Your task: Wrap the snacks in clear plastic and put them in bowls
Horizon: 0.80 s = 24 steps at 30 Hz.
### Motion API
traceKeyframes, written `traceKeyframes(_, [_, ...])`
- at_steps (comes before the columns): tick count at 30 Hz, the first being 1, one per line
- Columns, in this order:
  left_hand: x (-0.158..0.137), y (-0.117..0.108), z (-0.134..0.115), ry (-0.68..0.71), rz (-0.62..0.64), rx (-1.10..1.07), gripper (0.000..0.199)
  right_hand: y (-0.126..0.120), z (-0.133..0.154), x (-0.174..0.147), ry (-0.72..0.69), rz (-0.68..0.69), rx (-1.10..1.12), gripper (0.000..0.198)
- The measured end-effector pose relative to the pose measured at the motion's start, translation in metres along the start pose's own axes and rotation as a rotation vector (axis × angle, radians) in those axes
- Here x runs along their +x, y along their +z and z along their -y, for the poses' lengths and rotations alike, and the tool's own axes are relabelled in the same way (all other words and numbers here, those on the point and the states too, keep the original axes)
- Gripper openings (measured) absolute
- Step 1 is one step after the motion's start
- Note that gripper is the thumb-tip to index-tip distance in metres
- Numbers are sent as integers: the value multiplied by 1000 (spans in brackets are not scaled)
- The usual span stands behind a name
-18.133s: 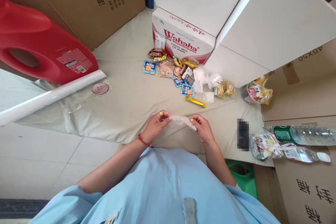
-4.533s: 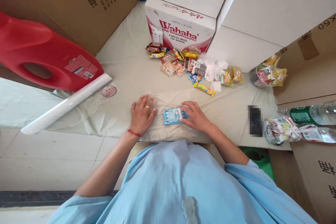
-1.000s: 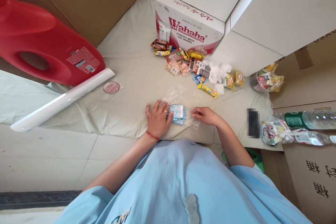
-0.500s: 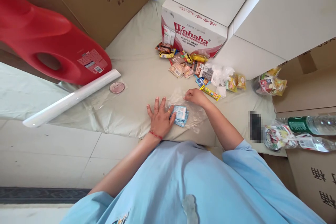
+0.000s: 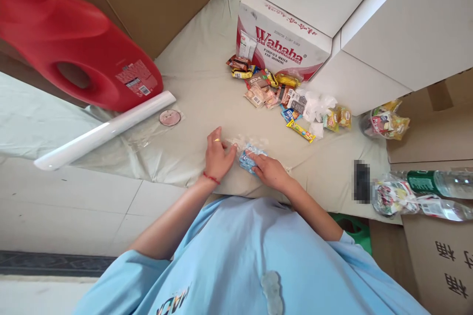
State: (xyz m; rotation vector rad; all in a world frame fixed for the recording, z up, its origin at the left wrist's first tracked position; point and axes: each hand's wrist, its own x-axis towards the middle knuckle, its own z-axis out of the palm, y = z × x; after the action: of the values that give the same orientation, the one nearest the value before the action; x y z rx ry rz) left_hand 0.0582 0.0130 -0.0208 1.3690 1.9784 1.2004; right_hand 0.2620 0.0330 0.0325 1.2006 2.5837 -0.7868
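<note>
My left hand, with a ring and a red cord bracelet, has its fingers bent and the thumb tip against the left edge of a thin clear plastic sheet. Beside it, small blue-and-white packets lie in a pile on the plastic. My right hand rests on those packets from the right, its index finger stretched over them and the thumb at their near side. Under the hand, part of the pile is hidden. A fold of plastic shows beyond the packets.
A mixed pile of wrapped snacks lies before a Wahaha carton. Left are a white roll, a round pink disc and a large red jug. Bottles and a snack-filled cup stand or lie at right.
My right hand has moved from the plastic's far edge down onto the blue packets. My left hand has drawn left off them, its spread fingers now bent at the plastic's edge.
</note>
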Motion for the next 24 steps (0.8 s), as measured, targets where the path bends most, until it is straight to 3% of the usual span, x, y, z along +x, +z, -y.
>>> traceKeyframes(2, [16,-1,-4,-53,150,6,56,-1,0,0,1,0,-3,62])
traceKeyframes(5, [34,-5,-7,-158,307,-31,28,-6,5,0,-5,6,-29,66])
traceKeyframes(9, [34,-13,-3,-222,235,-140,23,-7,16,1,0,30,-128,70])
traceKeyframes(13, [19,-19,-10,-177,148,-215,22,-6,25,3,-9,30,-202,68])
traceKeyframes(18, [14,-20,-31,-188,255,-41,41,-9,28,2,-16,30,-228,61])
traceKeyframes(21, [10,-18,-41,-184,334,72,22,-7,26,1,-29,28,-196,57])
traceKeyframes(24, [-2,-10,-50,-132,301,3,14,3,20,0,-48,-16,-90,52])
